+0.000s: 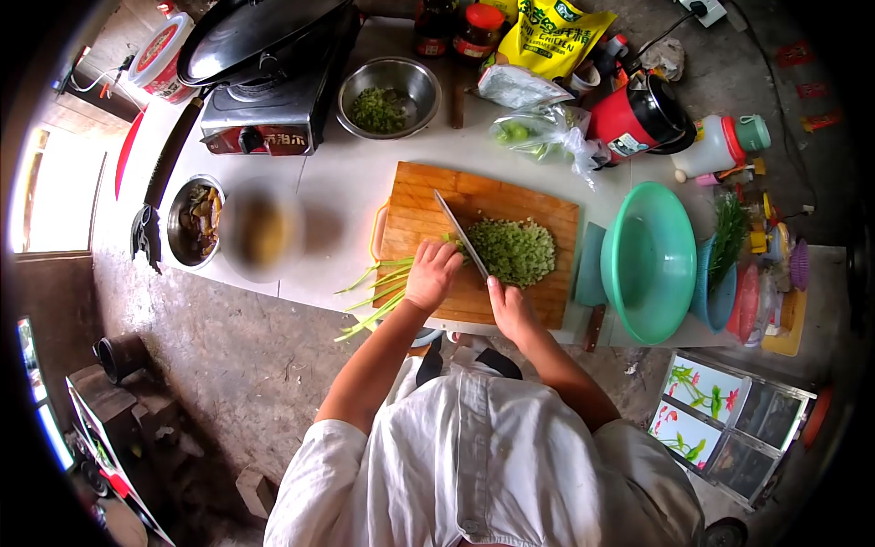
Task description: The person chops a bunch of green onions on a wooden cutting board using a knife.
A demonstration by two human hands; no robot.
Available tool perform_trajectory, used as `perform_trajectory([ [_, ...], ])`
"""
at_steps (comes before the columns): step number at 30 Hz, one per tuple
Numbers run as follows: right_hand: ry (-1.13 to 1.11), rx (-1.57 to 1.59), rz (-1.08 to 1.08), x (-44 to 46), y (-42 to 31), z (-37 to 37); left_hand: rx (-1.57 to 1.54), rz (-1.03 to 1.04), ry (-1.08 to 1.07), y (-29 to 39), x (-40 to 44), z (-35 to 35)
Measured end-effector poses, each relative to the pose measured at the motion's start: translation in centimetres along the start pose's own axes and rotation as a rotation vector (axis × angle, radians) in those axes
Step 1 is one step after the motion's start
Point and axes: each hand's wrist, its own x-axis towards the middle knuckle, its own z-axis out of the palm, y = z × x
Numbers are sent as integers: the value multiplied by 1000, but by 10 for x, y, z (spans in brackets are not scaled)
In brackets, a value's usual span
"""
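My right hand (510, 305) grips a kitchen knife (460, 232), its blade slanting across the wooden cutting board (419, 182). My left hand (433, 273) is closed over a bunch of thin green stalks (387, 287), pressing them to the board just left of the blade. The stalks' long ends fan out past the board's left edge. To the right of the knife lies a pile of finely chopped green stalks (515, 251). The knife's handle is mostly hidden in my right hand.
Left are a metal bowl of dark pieces (196, 223), a blurred round bowl (262, 228), and a gas stove (264, 118) under a wok (260, 41). Behind sits a steel bowl with chopped greens (378, 109). Right, a cleaver (591, 264) lies beside a green basin (649, 264).
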Motion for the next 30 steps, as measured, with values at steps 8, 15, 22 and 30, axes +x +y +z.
perform_trajectory([
  [8,-56,-47,29,-7,-18,-11,-88,-124,29,9,-8,13],
  [15,-40,-29,-12,-7,-15,-9,-167,-159,23,6,-7,13],
  [22,-58,-16,28,-5,-8,-2,-4,-102,74,9,-2,16],
  [30,-63,-31,31,-4,-7,0,14,-165,3,13,-4,11],
])
